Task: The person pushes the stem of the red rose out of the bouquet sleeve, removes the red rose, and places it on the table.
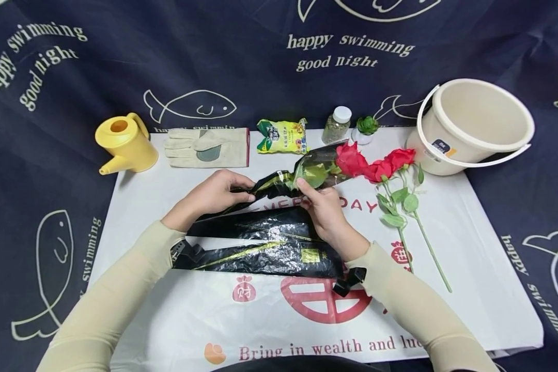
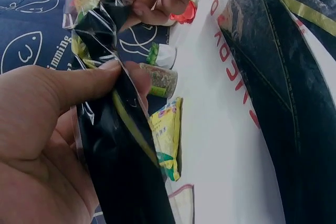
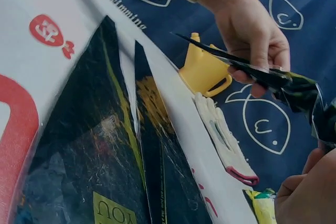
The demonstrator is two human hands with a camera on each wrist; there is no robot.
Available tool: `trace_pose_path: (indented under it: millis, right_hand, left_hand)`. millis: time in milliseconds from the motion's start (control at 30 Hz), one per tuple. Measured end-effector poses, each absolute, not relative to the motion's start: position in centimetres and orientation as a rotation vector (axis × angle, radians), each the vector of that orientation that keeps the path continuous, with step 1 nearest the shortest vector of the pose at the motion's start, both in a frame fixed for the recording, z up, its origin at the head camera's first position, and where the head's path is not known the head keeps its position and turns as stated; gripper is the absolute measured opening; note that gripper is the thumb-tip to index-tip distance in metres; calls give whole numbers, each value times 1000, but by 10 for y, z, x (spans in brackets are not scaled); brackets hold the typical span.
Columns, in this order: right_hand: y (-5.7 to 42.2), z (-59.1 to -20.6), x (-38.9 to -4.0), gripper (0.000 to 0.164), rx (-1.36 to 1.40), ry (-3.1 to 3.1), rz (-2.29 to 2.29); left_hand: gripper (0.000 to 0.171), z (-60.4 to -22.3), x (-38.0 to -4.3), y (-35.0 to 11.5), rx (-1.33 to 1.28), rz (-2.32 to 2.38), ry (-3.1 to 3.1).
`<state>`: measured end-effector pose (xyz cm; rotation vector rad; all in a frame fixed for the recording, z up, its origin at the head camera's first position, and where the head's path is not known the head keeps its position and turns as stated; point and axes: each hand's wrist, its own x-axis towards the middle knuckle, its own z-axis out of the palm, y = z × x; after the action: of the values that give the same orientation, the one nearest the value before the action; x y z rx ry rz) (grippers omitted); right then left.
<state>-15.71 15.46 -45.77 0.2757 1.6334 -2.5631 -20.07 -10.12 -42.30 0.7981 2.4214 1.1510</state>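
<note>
A black plastic flower sleeve (image 1: 273, 181) with yellow stripes and a clear upper part wraps a red rose (image 1: 351, 160), whose green leaves show through. My left hand (image 1: 214, 194) pinches the narrow lower part between thumb and fingers, seen close in the left wrist view. Higher up, just below the leaves, my right hand (image 1: 327, 217) holds the bunched sleeve with its thumb on top. Below the hands, more black flower sleeves (image 1: 265, 258) lie flat on the table. Right of the wrapped flower lie loose red roses (image 1: 386, 168) with green stems.
Along the back of the white-covered table (image 1: 483, 289) stand a yellow watering can (image 1: 132, 147), pale work gloves (image 1: 206, 147), a yellow-green packet (image 1: 282, 137), a white-capped jar (image 1: 337, 125) and a small potted plant (image 1: 366, 129). A cream bucket (image 1: 474, 126) stands at the back right.
</note>
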Motion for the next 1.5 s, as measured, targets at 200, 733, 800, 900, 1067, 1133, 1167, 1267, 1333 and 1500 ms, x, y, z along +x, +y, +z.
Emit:
trace_pose_path:
  millis: [200,733,800,900,1067,1133,1167,1267,1333,1500]
  right_hand:
    - [166,-459,-159,32,326,1550,-2652]
    - [176,-450,-167,34,371,1532,-2910]
    - [177,-450,-167,31,338,1512,-2886]
    - [178,-452,-167,23,294,1486,-2814]
    - [176,-456,-162,16,233,1536,-2699]
    - [173,-456,-161,17,226,1555,-2676]
    - [171,-457,-160,17,234,1564,-2672]
    - [166,-456,-161,21,252,1557,-2678]
    - [163,-457,-161,25,280,1563,-2678]
    - [157,-458,-159,34,285,1581,-2619]
  left_hand:
    - [27,-422,-202,-109,758,1164,2398]
    - [35,-410,-204,-115,745,1183,2366]
    - [33,-409,-204,-115,748,1185,2372]
    - [27,-409,-203,-116,748,1197,2373]
    - [24,-411,-203,-114,766,1202,2388]
    - [24,-412,-203,-111,782,1201,2388]
    - [23,-413,-204,-109,790,1200,2386]
    - [23,-413,-204,-104,793,1193,2381]
    - [24,-413,-204,-101,785,1174,2391]
    - [29,-411,-204,-98,768,1125,2416]
